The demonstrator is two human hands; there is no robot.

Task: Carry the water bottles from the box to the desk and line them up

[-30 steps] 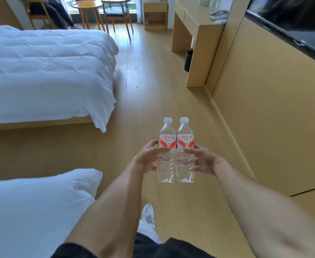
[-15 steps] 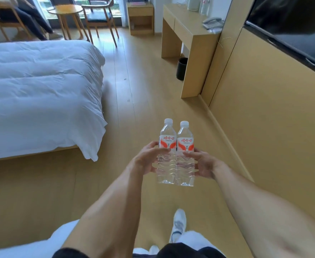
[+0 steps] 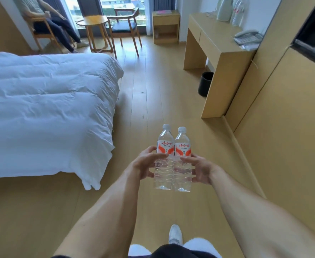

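Observation:
Two clear water bottles with white caps and red-and-white labels stand upright side by side, pressed together in front of me. My left hand (image 3: 145, 164) grips the left bottle (image 3: 164, 146) from its left side. My right hand (image 3: 199, 169) grips the right bottle (image 3: 182, 148) from its right side. The light wooden desk (image 3: 218, 45) stands ahead at the right against the wall. More bottles (image 3: 238, 12) stand at its far end beside a kettle (image 3: 224, 8). The box is not in view.
A bed with a white duvet (image 3: 46, 108) fills the left. A wooden-floor aisle runs between it and the right wall. A telephone (image 3: 247, 37) lies on the desk's near end, a black bin (image 3: 206, 83) under it. A person sits on a chair (image 3: 41, 25) at the far left.
I have walked forward along the aisle with both bottles held the same way. The desk and the bed are nearer, and the white pillow at the lower left has left the view.

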